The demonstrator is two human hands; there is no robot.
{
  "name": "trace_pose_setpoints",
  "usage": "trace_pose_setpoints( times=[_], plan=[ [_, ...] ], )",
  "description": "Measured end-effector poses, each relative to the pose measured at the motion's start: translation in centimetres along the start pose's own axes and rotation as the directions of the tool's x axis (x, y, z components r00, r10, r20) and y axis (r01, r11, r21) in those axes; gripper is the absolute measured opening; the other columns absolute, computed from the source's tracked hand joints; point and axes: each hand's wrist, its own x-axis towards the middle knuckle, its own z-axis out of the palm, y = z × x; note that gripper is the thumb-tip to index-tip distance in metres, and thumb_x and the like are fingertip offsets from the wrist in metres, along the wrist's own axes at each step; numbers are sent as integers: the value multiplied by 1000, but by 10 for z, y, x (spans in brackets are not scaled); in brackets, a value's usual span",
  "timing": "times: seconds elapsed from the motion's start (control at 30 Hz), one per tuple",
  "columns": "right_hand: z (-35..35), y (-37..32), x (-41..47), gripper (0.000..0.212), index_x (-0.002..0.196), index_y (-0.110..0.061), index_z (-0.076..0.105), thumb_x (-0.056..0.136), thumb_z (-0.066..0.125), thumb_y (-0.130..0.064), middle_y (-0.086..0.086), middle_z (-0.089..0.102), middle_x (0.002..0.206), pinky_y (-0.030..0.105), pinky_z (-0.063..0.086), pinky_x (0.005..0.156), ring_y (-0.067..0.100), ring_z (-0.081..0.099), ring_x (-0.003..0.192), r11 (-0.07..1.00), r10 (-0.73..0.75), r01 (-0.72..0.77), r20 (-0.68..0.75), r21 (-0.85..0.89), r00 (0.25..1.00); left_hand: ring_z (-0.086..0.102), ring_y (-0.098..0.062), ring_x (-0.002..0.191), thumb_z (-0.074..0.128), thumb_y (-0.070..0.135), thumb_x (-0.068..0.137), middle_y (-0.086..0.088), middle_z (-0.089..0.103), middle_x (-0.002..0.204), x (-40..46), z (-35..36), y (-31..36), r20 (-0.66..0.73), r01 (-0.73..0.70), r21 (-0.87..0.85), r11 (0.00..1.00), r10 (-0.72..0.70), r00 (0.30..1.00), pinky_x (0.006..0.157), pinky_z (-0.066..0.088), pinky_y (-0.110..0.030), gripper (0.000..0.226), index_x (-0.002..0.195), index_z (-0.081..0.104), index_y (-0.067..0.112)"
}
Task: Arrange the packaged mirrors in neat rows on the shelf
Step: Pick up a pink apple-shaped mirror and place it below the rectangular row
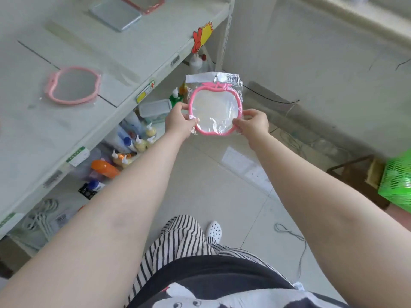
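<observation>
1. Nearest the camera, two bare forearms reach forward over striped trousers and a dark printed top, out above the pale tiled floor, not above the shelf.
2. Between the hands hangs a pink apple-shaped mirror in a clear plastic bag with a white header card, face toward the camera and roughly upright, off to the right of the white shelf's front edge and touching nothing else.
3. Done so far, judging from the shelf top: a second pink apple-shaped mirror in clear wrap lies flat near the left part of the board, a grey rectangular packaged mirror lies toward the far edge, and a red-framed mirror is cut off at that far edge. They sit well apart and do not yet read as a row.
4. Left to do, as I judge it: set the held mirror down on the shelf and line all of them up.
5. The left hand pinches the frame's lower-left side, thumb on the front, fingers curled behind.
6. The right hand pinches the lower-right side likewise, fingers bent round bag and frame.
</observation>
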Motion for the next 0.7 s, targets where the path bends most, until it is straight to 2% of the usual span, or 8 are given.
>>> trace_pose_setpoints(
  times=[0.23, 0.33, 0.43, 0.53, 0.63, 0.7],
  plan=[
    [-25, -21, 68, 34, 110, -14, 66, 76, 69, -10, -6, 64, 70, 38, 60, 80, 14, 66, 62, 1000, 10, -10, -44, 12, 999, 64, -22, 88, 69, 10, 83, -3, 63, 98, 54, 40, 45, 18, -25, 30, 999, 24, 1000, 77, 56, -33, 37, 116, 53, 14],
    [-30, -33, 103, 35, 111, -15, 66, 77, 69, -10, -7, 65, 72, 35, 59, 78, 10, 64, 60, 1000, 16, -15, -58, 7, 998, 64, -22, 88, 69, 11, 83, -4, 63, 101, 87, 55, 62, 42, -33, 47, 998, 31, 999, 70, 53, -29, 37, 116, 53, 14],
    [-32, -51, 143, 36, 111, -16, 66, 76, 71, -13, -1, 70, 89, 37, 59, 80, 16, 69, 75, 1000, 23, -21, -93, 23, 995, 63, -19, 88, 69, 13, 83, -2, 63, 104, 127, 66, 87, 67, -62, 69, 996, 57, 996, 58, 45, -20, 37, 117, 53, 15],
    [-31, -66, 182, 37, 111, -15, 66, 74, 73, -14, -3, 67, 97, 38, 58, 85, 20, 70, 87, 999, 19, -15, -122, 37, 992, 63, -20, 92, 70, 13, 82, 0, 62, 103, 167, 74, 109, 87, -57, 77, 995, 51, 995, 69, 50, -28, 39, 117, 53, 16],
    [-32, -77, 213, 37, 110, -15, 67, 73, 74, -14, -3, 67, 94, 39, 58, 85, 19, 70, 86, 998, 41, -35, -130, 48, 991, 65, -24, 98, 71, 10, 80, -3, 64, 109, 202, 85, 125, 126, -42, 75, 996, 32, 992, 85, 57, -40, 40, 115, 53, 17],
    [-33, -84, 233, 38, 110, -15, 67, 73, 74, -15, -3, 68, 92, 39, 58, 85, 19, 71, 85, 998, 55, -49, -137, 44, 989, 65, -24, 99, 71, 11, 81, -2, 64, 110, 221, 91, 133, 133, -43, 82, 996, 31, 991, 87, 57, -42, 40, 116, 53, 18]
  ],
)
